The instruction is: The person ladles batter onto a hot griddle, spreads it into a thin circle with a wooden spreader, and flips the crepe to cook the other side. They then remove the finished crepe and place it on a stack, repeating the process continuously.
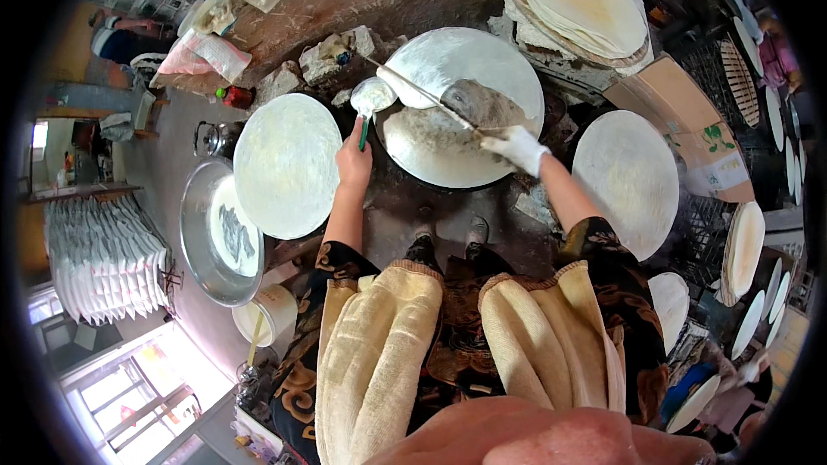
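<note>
My left hand (355,157) is closed round the green handle of a ladle (373,96), whose bowl holds white batter at the left edge of a large round griddle (439,151). White batter (465,50) covers the far part of the griddle, while a grey patch shows in its middle. In a white glove, my right hand (519,150) grips a long thin stick (435,102) that slants across the griddle toward the far left. Whether the stick's far part touches the batter I cannot tell.
Pale round boards (289,168) flank the griddle, another (626,185) at right. Far left stands a metal basin (196,237) of white batter, with a white bucket (277,310) nearer me. Stacked flatbreads (586,9) lie at the far right beside a cardboard box (689,120). Several people show at the edges.
</note>
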Demonstrator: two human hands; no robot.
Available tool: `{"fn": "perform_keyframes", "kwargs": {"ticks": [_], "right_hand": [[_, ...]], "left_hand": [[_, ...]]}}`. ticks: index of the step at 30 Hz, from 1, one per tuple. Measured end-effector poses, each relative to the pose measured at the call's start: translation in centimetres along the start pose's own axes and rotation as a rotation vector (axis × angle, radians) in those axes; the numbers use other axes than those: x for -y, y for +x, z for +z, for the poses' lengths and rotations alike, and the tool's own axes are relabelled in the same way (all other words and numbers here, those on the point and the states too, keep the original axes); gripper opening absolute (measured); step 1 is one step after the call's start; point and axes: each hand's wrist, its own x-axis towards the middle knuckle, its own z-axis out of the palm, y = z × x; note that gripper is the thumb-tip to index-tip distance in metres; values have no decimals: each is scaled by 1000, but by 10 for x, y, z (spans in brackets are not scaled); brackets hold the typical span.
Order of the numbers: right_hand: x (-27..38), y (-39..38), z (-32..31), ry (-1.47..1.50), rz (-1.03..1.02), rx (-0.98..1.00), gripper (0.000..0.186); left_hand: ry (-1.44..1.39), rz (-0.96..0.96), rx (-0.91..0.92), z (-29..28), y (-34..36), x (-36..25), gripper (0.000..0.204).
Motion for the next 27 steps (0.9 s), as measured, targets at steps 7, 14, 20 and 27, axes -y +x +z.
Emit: {"fn": "perform_keyframes", "kwargs": {"ticks": [7, 14, 20, 27], "right_hand": [[-31, 74, -85, 48, -152, -106, 54], [-8, 34, -45, -73, -51, 158, 50], [12, 95, -91, 95, -147, 51, 48], [25, 63, -88, -158, 99, 401, 45]], "left_hand": [[-24, -24, -45, -7, -49, -5, 69], [-40, -63, -115, -7, -95, -6, 69], [-67, -40, -65, -24, -124, -14, 66], [-176, 3, -1, -29, -150, -27, 61]]}}
